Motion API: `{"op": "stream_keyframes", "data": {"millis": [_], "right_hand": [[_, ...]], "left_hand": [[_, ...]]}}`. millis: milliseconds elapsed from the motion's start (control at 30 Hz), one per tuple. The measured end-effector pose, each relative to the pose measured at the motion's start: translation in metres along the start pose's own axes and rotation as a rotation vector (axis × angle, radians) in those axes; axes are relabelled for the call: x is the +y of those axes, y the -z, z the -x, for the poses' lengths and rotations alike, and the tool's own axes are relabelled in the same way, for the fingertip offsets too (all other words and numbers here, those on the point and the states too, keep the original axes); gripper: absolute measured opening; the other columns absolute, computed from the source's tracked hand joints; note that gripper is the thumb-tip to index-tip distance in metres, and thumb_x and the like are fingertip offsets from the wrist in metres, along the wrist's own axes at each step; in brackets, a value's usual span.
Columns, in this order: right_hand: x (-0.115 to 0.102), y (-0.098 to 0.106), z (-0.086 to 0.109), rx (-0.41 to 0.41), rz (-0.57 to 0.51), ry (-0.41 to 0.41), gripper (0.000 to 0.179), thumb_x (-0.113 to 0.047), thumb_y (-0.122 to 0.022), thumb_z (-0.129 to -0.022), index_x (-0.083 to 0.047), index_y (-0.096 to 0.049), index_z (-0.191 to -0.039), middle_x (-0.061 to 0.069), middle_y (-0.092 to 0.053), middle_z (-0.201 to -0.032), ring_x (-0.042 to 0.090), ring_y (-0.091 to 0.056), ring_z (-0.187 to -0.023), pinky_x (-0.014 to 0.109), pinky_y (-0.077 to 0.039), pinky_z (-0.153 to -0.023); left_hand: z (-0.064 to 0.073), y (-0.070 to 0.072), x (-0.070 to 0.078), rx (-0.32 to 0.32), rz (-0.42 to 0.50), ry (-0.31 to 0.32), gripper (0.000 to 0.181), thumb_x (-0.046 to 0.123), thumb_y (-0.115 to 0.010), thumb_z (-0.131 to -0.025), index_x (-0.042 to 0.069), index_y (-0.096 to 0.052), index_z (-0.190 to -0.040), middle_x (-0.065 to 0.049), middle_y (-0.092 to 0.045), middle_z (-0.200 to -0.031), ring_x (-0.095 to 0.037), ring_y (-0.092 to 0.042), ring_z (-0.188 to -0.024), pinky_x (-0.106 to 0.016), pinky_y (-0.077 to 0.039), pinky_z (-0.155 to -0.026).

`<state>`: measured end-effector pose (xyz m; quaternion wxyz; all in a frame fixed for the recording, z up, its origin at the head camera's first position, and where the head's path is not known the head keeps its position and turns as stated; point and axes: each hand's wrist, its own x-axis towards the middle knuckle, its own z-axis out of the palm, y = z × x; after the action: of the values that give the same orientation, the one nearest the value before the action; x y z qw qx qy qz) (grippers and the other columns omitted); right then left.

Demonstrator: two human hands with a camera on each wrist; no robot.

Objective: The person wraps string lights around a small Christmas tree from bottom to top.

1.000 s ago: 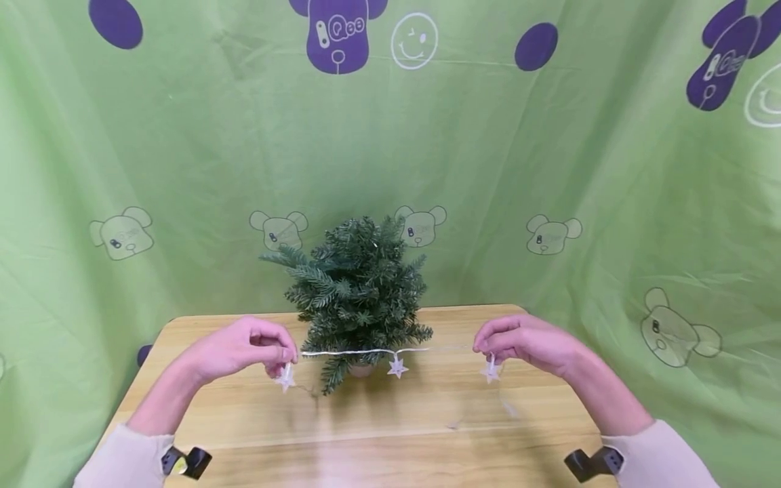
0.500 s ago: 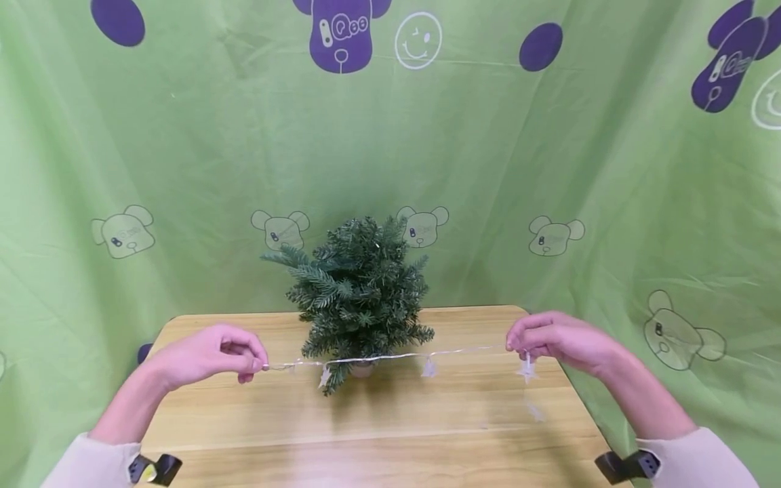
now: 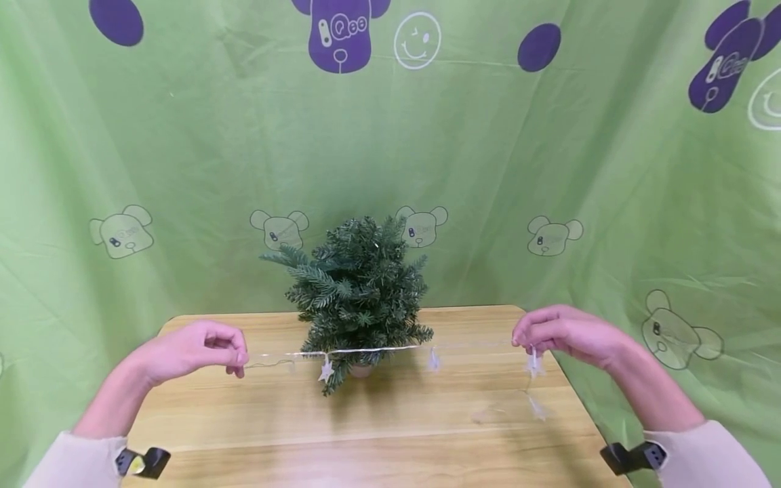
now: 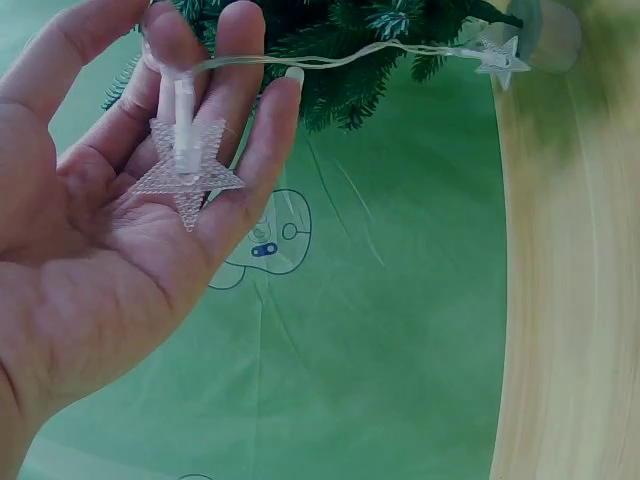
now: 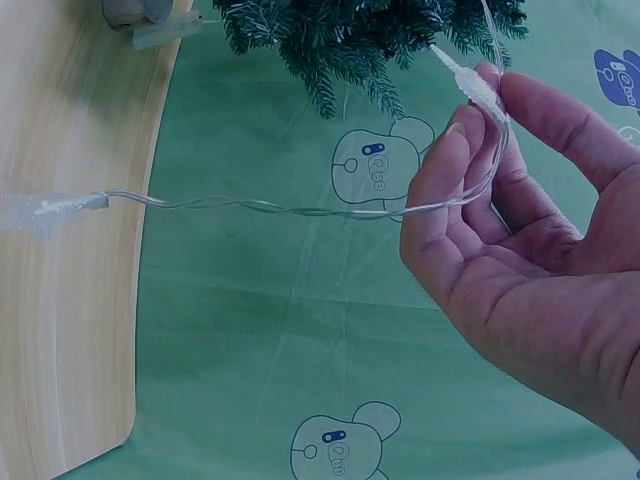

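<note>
Clear plastic stars (image 3: 326,370) dot the light string (image 3: 378,350), which spans nearly level across the near side of the green tree (image 3: 360,291), low by its pot (image 3: 360,371); whether it touches the branches I cannot tell. At the left, your left hand (image 3: 198,354) pinches the string between its fingertips, one star hanging before the palm. At the right, your right hand (image 3: 570,333) pinches it too, a loose length dangling over the wooden table (image 3: 366,440).
</note>
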<state>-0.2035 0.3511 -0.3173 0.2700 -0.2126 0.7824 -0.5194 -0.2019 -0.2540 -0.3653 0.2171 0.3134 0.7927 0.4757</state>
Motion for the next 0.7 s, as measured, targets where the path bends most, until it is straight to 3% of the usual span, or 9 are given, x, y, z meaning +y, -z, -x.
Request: {"op": "stream_keyframes", "data": {"millis": [200, 400, 700], "right_hand": [[-0.007, 0.004, -0.002, 0.011, 0.015, -0.018, 0.019, -0.007, -0.056, -0.1, 0.002, -0.069, -0.109, 0.001, -0.069, -0.095, 0.015, -0.066, -0.087, 0.029, -0.058, -0.084], [-0.016, 0.007, -0.001, 0.033, 0.019, -0.049, 0.017, -0.007, -0.059, -0.098, -0.001, -0.07, -0.11, 0.001, -0.069, -0.096, 0.014, -0.066, -0.087, 0.028, -0.058, -0.084], [-0.026, 0.018, 0.011, -0.011, 0.008, 0.005, 0.023, -0.004, -0.05, -0.103, -0.001, -0.068, -0.116, 0.002, -0.07, -0.102, 0.014, -0.067, -0.088, 0.029, -0.058, -0.087]], "left_hand": [[0.0, 0.008, 0.002, 0.017, -0.057, 0.053, 0.012, 0.017, -0.059, -0.101, 0.009, -0.067, -0.098, -0.009, -0.073, -0.093, -0.025, -0.07, -0.095, -0.036, -0.053, -0.093], [0.002, 0.016, 0.001, 0.038, -0.024, 0.002, 0.011, 0.01, -0.056, -0.102, 0.003, -0.065, -0.103, -0.016, -0.071, -0.1, -0.026, -0.069, -0.098, -0.032, -0.054, -0.095], [0.002, 0.021, 0.024, 0.193, -0.088, 0.008, 0.013, 0.014, -0.064, -0.098, 0.008, -0.069, -0.109, -0.007, -0.074, -0.103, -0.021, -0.07, -0.096, -0.028, -0.057, -0.09]]}}
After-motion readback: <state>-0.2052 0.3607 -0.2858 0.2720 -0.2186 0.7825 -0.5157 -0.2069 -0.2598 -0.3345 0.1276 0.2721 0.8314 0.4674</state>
